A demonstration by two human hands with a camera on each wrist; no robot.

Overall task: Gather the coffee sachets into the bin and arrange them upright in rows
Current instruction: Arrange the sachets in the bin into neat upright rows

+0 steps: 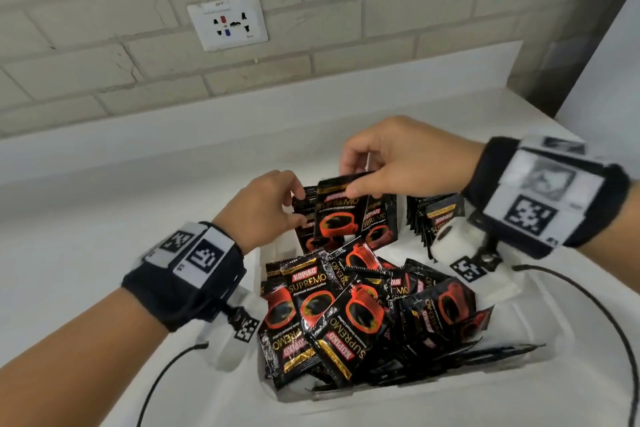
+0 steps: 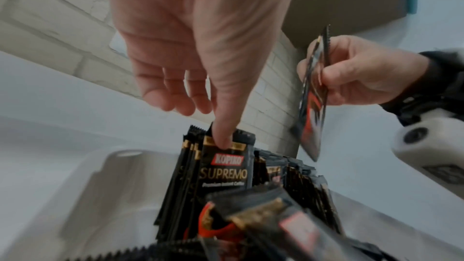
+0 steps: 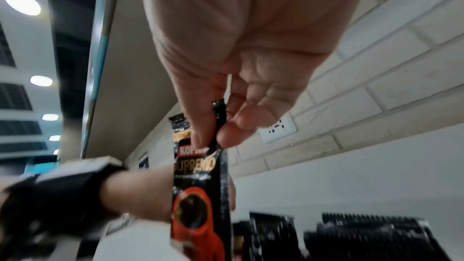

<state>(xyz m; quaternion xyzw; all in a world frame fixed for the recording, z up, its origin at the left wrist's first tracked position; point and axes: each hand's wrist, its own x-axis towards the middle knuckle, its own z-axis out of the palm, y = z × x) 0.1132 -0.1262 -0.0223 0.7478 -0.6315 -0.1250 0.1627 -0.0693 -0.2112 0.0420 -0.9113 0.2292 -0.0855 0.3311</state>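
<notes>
Pinching one sachet (image 1: 341, 206) by its top, my right hand (image 1: 398, 163) holds it above the bin (image 1: 512, 315), while my left hand (image 1: 263, 208), fingers loose, thumbs the upright row (image 2: 226, 166).

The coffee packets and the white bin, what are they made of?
The coffee packets look like thin glossy plastic film, maybe with foil inside: they shine, crinkle, and have saw-toothed sealed edges. The one the right hand pinches hangs thin and flat. The white bin looks like smooth, slightly see-through moulded plastic, with rounded corners and a slot handle.
</notes>
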